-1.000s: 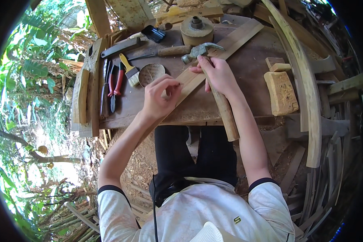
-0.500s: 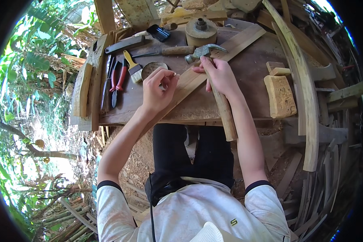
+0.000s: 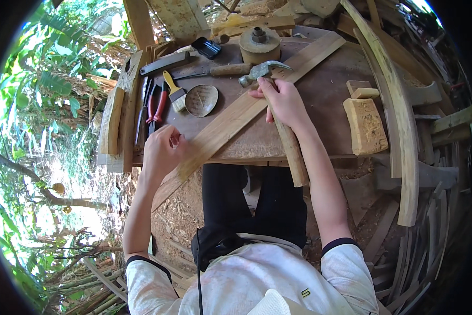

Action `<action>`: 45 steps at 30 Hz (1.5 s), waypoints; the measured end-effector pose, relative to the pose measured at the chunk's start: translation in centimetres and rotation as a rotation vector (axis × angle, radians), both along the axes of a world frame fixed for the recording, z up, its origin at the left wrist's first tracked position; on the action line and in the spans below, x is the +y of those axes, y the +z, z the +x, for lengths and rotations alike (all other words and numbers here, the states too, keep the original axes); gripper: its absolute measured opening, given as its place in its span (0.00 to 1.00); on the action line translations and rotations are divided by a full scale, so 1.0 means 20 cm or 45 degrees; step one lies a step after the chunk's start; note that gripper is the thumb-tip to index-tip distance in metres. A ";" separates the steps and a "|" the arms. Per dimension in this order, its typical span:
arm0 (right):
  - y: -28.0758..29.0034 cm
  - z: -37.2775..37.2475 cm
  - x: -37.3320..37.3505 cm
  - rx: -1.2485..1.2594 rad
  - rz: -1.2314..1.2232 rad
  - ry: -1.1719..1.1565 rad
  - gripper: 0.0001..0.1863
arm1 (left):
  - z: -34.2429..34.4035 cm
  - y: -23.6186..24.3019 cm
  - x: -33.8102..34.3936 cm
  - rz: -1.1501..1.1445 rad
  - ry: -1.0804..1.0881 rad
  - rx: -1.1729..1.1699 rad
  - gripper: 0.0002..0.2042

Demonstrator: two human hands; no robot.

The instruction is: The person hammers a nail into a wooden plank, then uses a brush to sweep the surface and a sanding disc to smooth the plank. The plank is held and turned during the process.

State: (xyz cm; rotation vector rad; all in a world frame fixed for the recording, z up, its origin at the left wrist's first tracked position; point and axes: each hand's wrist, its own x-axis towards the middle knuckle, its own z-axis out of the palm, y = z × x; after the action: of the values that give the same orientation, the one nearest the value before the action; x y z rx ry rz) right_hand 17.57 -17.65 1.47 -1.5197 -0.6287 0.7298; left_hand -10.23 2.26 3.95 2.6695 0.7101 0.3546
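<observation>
At the workbench (image 3: 322,123), the right hand (image 3: 287,104) clasps a hammer (image 3: 292,152); the left hand (image 3: 161,151) curls its fingers, contents unclear.

A workbench (image 3: 327,107) offers me passage between the right hand (image 3: 286,106) and a yellowish block (image 3: 367,126) as a claw hammer (image 3: 288,142) over a diagonal plank (image 3: 231,123) bars my centre line, with red-handled pliers (image 3: 163,106), a paintbrush (image 3: 173,90) and a round dish (image 3: 201,101) crowding the left of my remote view.

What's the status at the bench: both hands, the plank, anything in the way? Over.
Left hand curled, contents unclear. Right hand gripping claw hammer near its head. Wooden plank slanting across workbench. Red-handled pliers beside left hand, possibly obstructing.
</observation>
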 end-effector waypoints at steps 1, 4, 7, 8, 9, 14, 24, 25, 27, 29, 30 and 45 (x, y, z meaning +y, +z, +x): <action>0.00 0.00 0.00 0.000 -0.001 -0.005 0.26 | -0.01 0.00 -0.01 -0.002 0.010 0.009 0.09; 0.00 0.00 0.00 0.000 -0.002 -0.011 0.26 | -0.04 0.00 -0.01 0.005 0.031 0.039 0.10; 0.00 0.00 0.00 -0.002 0.002 -0.004 0.27 | -0.03 -0.04 0.03 0.069 0.047 0.036 0.11; 0.01 -0.01 0.00 0.000 0.001 -0.005 0.27 | -0.02 -0.06 0.03 0.109 0.057 0.008 0.12; 0.01 -0.01 0.00 0.003 0.000 -0.007 0.27 | -0.02 -0.07 0.04 0.150 0.067 -0.019 0.13; 0.02 -0.01 0.00 0.003 -0.028 -0.016 0.27 | 0.01 -0.08 0.04 0.268 0.143 -0.109 0.13; 0.02 -0.01 -0.01 -0.011 -0.013 -0.008 0.27 | 0.15 -0.01 0.24 0.518 -0.121 -0.004 0.16; 0.01 -0.01 -0.01 -0.014 0.001 -0.001 0.27 | 0.17 -0.02 0.27 0.525 -0.165 0.033 0.15; 0.00 -0.01 0.00 -0.019 0.031 0.018 0.27 | 0.18 -0.03 0.30 0.619 -0.246 -0.011 0.11; 0.00 0.00 -0.01 -0.012 0.029 0.012 0.26 | 0.20 -0.04 0.30 0.671 -0.283 -0.097 0.09; -0.01 0.00 -0.01 -0.009 0.030 0.011 0.26 | 0.20 -0.03 0.31 0.743 -0.284 -0.172 0.07; 0.03 0.08 -0.31 -0.764 -0.503 -0.651 0.21 | -0.31 0.31 -0.02 0.041 0.004 -1.211 0.05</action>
State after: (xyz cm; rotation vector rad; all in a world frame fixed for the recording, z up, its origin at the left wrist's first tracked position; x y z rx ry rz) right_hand 19.13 -23.80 2.05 -2.1829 -0.5065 -0.0161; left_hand -16.45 1.83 10.07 2.1248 0.3831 1.4849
